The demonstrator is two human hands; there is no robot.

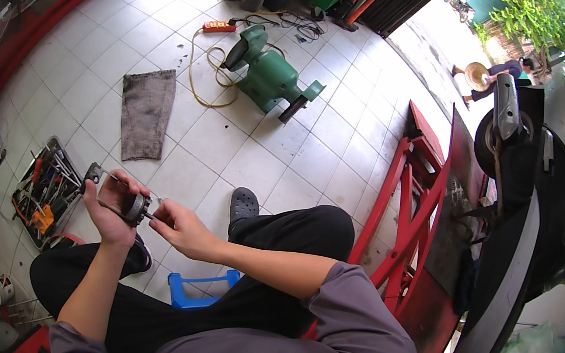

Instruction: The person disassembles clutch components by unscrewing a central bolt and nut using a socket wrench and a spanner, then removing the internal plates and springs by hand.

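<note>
My left hand (109, 222) is wrapped round a dark round metal part (136, 209) with thin rods running from it. A small dark bracket (95, 173) sits at the rods' far left end, by the thumb. From the right, my right hand (185, 230) pinches at the round part's right side, where a thin dark shaft shows. Whether that shaft is a tool or belongs to the part, I cannot tell. Below and left of my left hand, an open tray of hand tools (41, 192) lies on the tiles.
Ahead on the floor stand a green bench grinder (272, 79), a red power strip (218, 27) and a grey cloth (145, 112). A blue stool (190, 302) is by my legs. On the right, a red lift (397, 248) stands beside a scooter (557, 185). A person (505, 73) is outside.
</note>
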